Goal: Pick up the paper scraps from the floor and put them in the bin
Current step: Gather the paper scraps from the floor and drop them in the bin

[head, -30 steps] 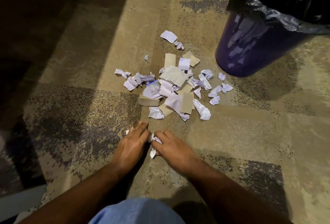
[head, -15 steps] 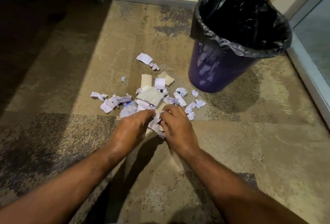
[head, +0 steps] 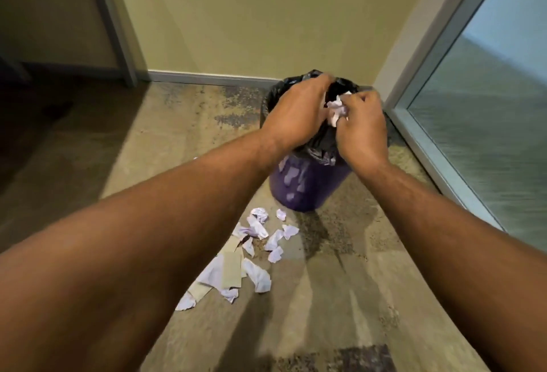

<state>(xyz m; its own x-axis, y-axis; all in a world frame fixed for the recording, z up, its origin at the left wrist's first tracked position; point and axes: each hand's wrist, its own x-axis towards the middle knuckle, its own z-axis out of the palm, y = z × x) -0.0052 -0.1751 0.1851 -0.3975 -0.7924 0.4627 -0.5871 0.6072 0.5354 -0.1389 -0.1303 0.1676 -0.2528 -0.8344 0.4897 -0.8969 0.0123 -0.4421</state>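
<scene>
A purple bin lined with a black bag stands on the floor by the wall corner. Both my hands are held over its mouth. My right hand is closed on a bunch of crumpled white paper scraps. My left hand is cupped against the same bunch from the left, its fingers curled over the bin opening. On the carpet in front of the bin lie several more scraps, white crumpled bits and flat tan pieces. My left forearm hides part of that pile.
A yellow wall with a grey baseboard runs behind the bin. A frosted glass panel in a metal frame stands to the right. A door frame is at the left. Patterned carpet covers the floor.
Both hands gathered scraps from the pile on the floor, lifted them and moved up and right to above the bin. The view has tilted up toward the wall.
</scene>
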